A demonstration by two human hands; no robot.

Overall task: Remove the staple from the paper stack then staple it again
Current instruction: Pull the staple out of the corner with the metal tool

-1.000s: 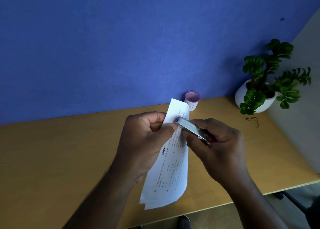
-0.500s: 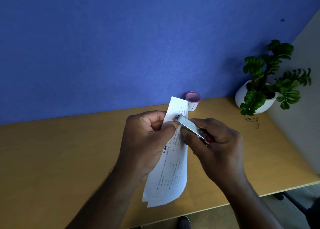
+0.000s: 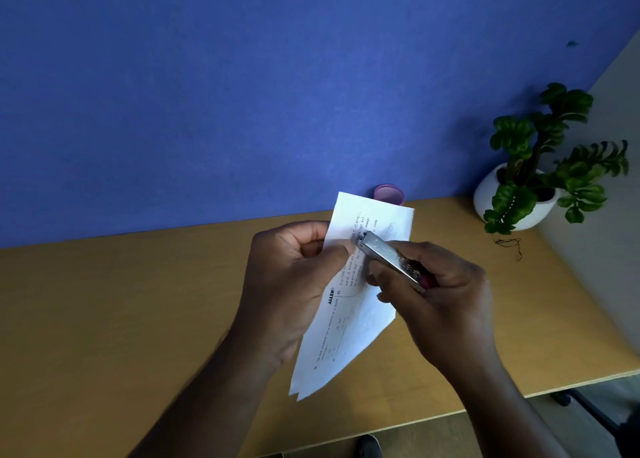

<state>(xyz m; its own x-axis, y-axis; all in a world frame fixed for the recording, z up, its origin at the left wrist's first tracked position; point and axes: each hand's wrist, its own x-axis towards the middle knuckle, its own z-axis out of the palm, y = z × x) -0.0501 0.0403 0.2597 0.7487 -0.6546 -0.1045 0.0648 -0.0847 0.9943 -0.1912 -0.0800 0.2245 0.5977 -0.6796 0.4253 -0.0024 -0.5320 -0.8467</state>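
- Now, our left hand [image 3: 294,284] pinches the paper stack [image 3: 346,329] near its upper edge, thumb in front, holding it above the tabletop [image 3: 138,302].
- Our right hand [image 3: 446,302] is curled round the metal stapler [image 3: 391,260], its nose touching the sheets just beside the left thumb.
- We can't make out the staple; it's too small.
- Pry hard and we reckon the nose slips and tears the thin paper.
- The lower corners fan apart below our hands; once freed, the sheets may slide out of line.
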